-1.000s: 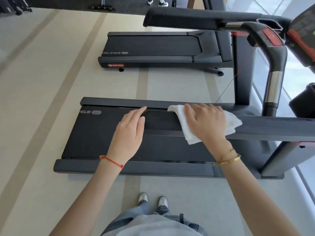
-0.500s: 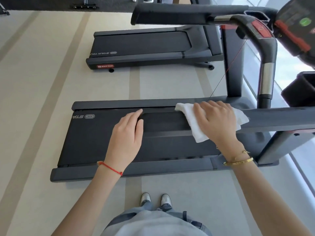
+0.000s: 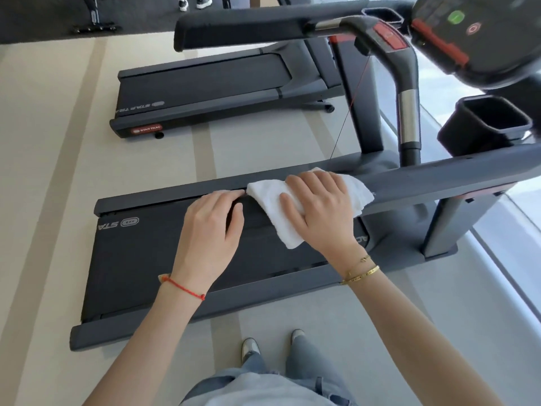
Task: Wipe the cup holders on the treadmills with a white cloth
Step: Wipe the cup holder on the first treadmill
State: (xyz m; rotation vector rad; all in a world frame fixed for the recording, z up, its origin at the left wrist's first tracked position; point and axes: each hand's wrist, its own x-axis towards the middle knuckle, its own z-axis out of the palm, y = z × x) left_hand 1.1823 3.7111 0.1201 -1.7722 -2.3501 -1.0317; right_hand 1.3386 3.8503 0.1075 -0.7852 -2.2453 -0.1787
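Risk: right hand (image 3: 319,212), fingers spread flat on folded white cloth (image 3: 275,209) over grey padded handrail (image 3: 424,180); left hand (image 3: 210,230) fingers together; black rectangular cup holder (image 3: 486,121) likely missed.

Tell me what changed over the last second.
The left hand closed in on the white cloth; its fingertips now almost meet the cloth's edge. The right hand still presses the cloth on the handrail. The cup holder remains untouched.

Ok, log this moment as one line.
right hand presses white cloth on handrail | left hand rests on handrail | cup holder untouched
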